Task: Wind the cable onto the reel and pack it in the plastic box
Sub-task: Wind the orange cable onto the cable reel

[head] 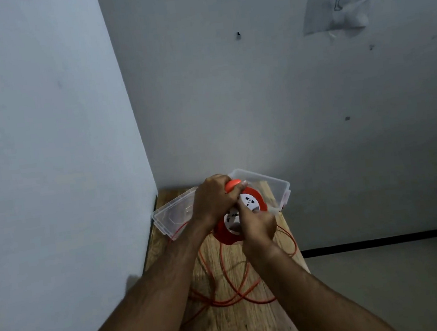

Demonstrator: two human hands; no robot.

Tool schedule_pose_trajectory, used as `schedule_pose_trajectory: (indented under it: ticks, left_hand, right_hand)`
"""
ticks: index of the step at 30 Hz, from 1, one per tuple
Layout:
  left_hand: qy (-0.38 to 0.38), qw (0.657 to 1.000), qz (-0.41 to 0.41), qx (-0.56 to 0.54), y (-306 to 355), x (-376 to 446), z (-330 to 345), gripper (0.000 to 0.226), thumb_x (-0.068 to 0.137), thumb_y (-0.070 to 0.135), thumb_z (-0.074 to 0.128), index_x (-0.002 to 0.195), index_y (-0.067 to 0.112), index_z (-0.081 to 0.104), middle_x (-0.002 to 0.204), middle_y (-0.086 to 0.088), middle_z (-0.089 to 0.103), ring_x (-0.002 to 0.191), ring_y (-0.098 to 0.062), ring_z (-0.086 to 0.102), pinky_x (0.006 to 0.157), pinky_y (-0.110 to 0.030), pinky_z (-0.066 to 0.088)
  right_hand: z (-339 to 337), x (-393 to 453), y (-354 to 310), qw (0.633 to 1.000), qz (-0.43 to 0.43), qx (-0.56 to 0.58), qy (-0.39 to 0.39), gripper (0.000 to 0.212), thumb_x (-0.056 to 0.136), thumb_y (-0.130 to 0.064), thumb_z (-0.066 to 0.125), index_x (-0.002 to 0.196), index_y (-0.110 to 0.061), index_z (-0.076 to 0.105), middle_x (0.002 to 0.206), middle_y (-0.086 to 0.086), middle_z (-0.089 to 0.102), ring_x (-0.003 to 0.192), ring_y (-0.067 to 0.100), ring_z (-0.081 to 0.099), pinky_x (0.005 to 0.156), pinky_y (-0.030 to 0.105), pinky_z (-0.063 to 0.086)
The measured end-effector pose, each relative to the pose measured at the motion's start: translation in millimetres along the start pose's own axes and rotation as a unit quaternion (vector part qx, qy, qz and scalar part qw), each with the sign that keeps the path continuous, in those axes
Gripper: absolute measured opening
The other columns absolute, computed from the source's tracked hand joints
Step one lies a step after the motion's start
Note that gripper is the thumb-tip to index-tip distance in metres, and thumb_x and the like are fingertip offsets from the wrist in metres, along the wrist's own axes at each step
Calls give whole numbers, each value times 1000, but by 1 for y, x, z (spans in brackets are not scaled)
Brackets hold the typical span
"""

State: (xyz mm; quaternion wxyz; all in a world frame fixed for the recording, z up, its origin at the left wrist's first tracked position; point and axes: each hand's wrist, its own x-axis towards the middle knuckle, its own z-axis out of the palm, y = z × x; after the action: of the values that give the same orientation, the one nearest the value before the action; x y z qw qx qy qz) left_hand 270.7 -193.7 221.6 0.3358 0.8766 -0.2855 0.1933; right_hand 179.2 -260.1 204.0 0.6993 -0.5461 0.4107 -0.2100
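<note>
Head view looks down on a narrow wooden table (238, 326) standing in the corner of two grey walls. Both hands hold a red reel (229, 232) above the table, in front of a clear plastic box (274, 186). The left hand (213, 200) is clenched around the orange handle (232, 185) at the top of the reel. The right hand (258, 223) grips the reel at its white socket face (248, 201), with the thumb lying across that face; what the other fingers press on is hidden.

The box lies at the far end of the table, open, with its lid (174, 215) spread to the left. The reel partly covers the box from this angle, but it is held by the hands and not inside it.

The orange cable (227, 299) is mostly unwound. It lies in loose loops on the table, under the forearms, and one loop reaches the right edge of the table. A thin plastic bag (335, 2) hangs on the far wall.
</note>
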Motion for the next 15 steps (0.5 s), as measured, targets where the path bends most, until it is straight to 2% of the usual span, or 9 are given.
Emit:
schedule_pose_trajectory:
  ticks: [3, 6, 8, 10, 11, 12, 13, 14, 15]
  left_hand:
    - [-9, 1000, 9, -4, 1, -4, -3, 40, 91, 55, 62, 69, 22, 55, 69, 6, 55, 64, -13, 53, 60, -26, 37]
    - [-2, 1000, 2, -10, -3, -3, -6, 43, 91, 52, 63, 63, 23, 49, 63, 6, 51, 61, -14, 50, 59, -26, 32]
    - [6, 1000, -11, -25, -9, -1, -5, 50, 90, 56, 61, 60, 17, 53, 62, 0, 58, 60, -17, 54, 58, -28, 33]
    - [5, 999, -22, -44, -15, 1, -4, 55, 89, 59, 57, 62, 12, 59, 64, -2, 62, 60, -17, 56, 57, -30, 40]
    - [3, 998, -26, -49, -16, 1, -5, 56, 89, 61, 55, 64, 12, 62, 65, -1, 64, 60, -17, 58, 58, -31, 44]
    - [0, 998, -29, -54, -18, 2, -5, 56, 89, 62, 54, 66, 13, 64, 66, -1, 65, 61, -16, 59, 59, -32, 48]
    - [-1, 998, -30, -56, -19, 1, -5, 55, 89, 62, 54, 67, 14, 65, 67, 0, 66, 61, -15, 60, 59, -31, 49]
    - [-1, 998, -29, -56, -19, 2, -5, 53, 90, 61, 54, 66, 15, 64, 66, 2, 65, 61, -14, 59, 59, -29, 47]
    - [2, 998, -26, -55, -19, 2, -6, 51, 90, 60, 55, 65, 17, 62, 64, 4, 62, 60, -13, 58, 58, -27, 44]
  right_hand:
    - [6, 1, -3, 965, 148, 215, 3, 69, 70, -25, 92, 118, -16, 43, 97, 7, 65, 89, 27, 70, 67, 42, 62]
    - [4, 4, -6, 958, 185, 215, -43, 63, 72, -19, 90, 118, -8, 48, 103, 19, 70, 80, 36, 76, 57, 40, 61]
    - [-4, -3, -11, 982, 117, 130, -63, 34, 79, -12, 83, 99, -4, 57, 95, 21, 72, 78, 37, 75, 63, 45, 63]
    - [-18, -10, -12, 990, -120, -40, -66, 19, 82, -11, 80, 87, -7, 62, 83, 10, 73, 66, 21, 73, 60, 36, 60]
    - [-25, -10, -9, 942, -298, -147, -56, 17, 81, -12, 79, 88, -11, 64, 82, 0, 71, 66, 12, 69, 58, 29, 55]
    - [-31, -9, -5, 857, -450, -245, -46, 19, 81, -14, 80, 93, -14, 65, 87, -5, 69, 70, 8, 67, 59, 21, 51]
    - [-36, -6, -1, 766, -549, -332, -41, 28, 79, -17, 81, 103, -15, 67, 97, -2, 69, 75, 11, 66, 61, 18, 48]
    - [-38, 0, 6, 690, -597, -406, -44, 40, 78, -21, 82, 114, -15, 66, 106, 4, 68, 78, 15, 67, 60, 17, 46]
    - [-39, 4, 12, 649, -607, -457, -46, 50, 78, -25, 83, 122, -16, 63, 112, 8, 66, 77, 18, 66, 58, 17, 43]
